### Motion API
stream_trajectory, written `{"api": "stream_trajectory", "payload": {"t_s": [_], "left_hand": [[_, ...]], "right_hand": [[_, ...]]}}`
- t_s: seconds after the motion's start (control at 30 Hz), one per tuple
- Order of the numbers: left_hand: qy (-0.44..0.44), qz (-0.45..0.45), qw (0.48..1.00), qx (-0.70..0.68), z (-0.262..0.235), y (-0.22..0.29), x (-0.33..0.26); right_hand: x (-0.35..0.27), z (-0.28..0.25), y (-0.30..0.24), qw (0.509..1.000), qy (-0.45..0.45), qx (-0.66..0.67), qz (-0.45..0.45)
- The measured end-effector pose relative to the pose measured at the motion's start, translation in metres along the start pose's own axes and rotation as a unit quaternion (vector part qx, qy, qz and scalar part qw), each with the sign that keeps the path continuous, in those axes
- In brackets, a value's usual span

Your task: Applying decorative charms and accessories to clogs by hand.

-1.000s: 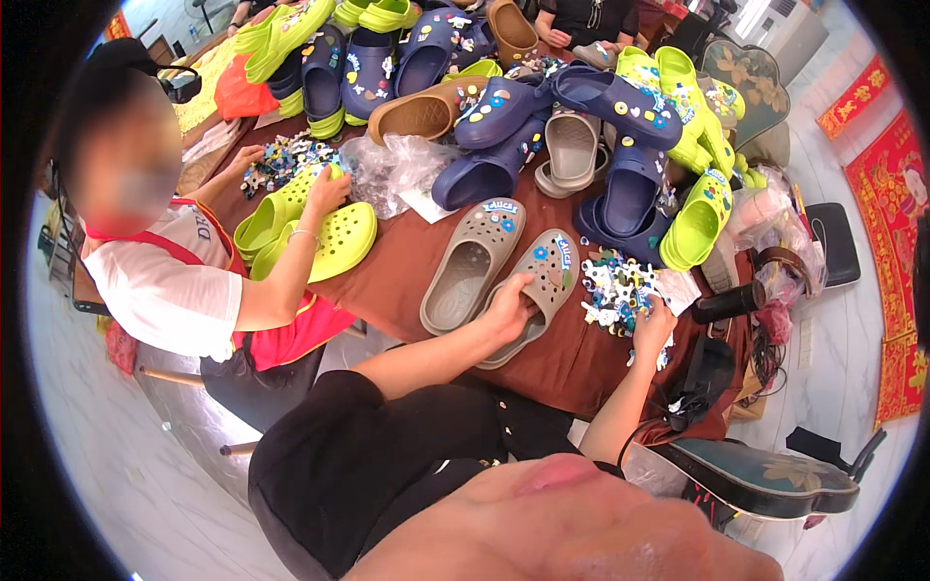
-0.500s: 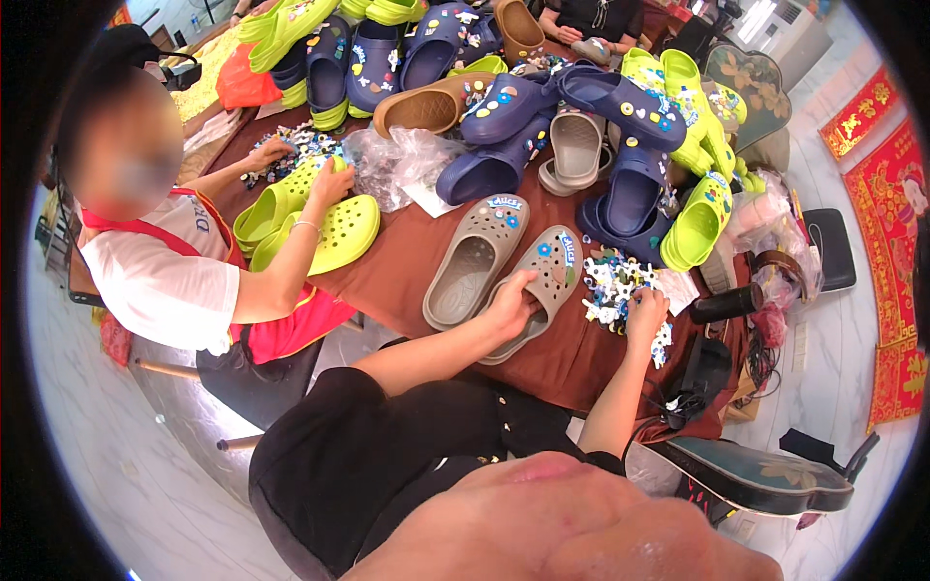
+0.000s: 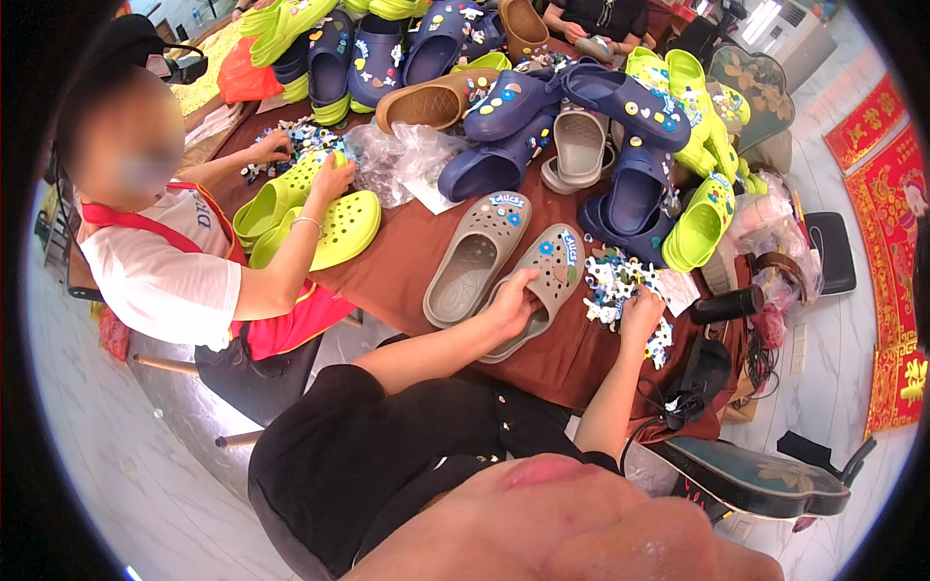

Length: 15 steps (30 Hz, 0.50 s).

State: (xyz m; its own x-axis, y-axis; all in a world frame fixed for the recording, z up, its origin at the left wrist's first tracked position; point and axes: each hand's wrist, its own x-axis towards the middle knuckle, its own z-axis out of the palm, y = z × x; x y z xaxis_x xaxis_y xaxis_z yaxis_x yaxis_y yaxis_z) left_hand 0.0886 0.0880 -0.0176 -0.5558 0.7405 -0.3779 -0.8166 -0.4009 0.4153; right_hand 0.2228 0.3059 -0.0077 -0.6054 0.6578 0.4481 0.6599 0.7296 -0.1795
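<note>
My left hand (image 3: 511, 308) is closed around the side of a grey clog (image 3: 555, 259) at the table's near edge. That clog has a blue lettered charm and a blue flower charm on its holed upper. Left of it lies its grey mate (image 3: 463, 276), also with charms and with its open heel toward me. My right hand (image 3: 642, 317) is over a loose pile of small white, blue and black shoe charms (image 3: 608, 281), just right of the clogs. Its fingers are pinched together; what is between them is too small to make out.
A brown cloth covers the table (image 3: 387, 276). Navy clogs (image 3: 496, 167), lime clogs (image 3: 699, 223) and a brown clog (image 3: 423, 105) are heaped beyond. Clear plastic bags (image 3: 397, 160) lie mid-table. At left, a co-worker (image 3: 165, 261) handles lime clogs (image 3: 344, 230). A black cylinder (image 3: 727, 305) stands right.
My right hand has shifted slightly left and toward me over the charms. My left hand keeps its hold on the clog. The co-worker's farther hand has moved a little at the other charm pile.
</note>
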Motion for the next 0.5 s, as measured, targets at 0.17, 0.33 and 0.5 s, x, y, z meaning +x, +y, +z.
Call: {"api": "stream_trajectory", "payload": {"t_s": [0.17, 0.33, 0.5], "left_hand": [[0.008, 0.002, 1.000, 0.005, -0.002, -0.002, 0.000], [0.003, 0.011, 1.000, -0.020, -0.007, -0.004, 0.003], [-0.012, 0.028, 0.998, -0.049, -0.002, -0.008, -0.001]], "right_hand": [[-0.007, -0.012, -0.001, 0.992, 0.038, 0.087, 0.084], [-0.019, -0.026, -0.010, 0.966, 0.086, 0.223, 0.094], [-0.034, -0.030, -0.020, 0.889, 0.050, 0.430, 0.147]]}}
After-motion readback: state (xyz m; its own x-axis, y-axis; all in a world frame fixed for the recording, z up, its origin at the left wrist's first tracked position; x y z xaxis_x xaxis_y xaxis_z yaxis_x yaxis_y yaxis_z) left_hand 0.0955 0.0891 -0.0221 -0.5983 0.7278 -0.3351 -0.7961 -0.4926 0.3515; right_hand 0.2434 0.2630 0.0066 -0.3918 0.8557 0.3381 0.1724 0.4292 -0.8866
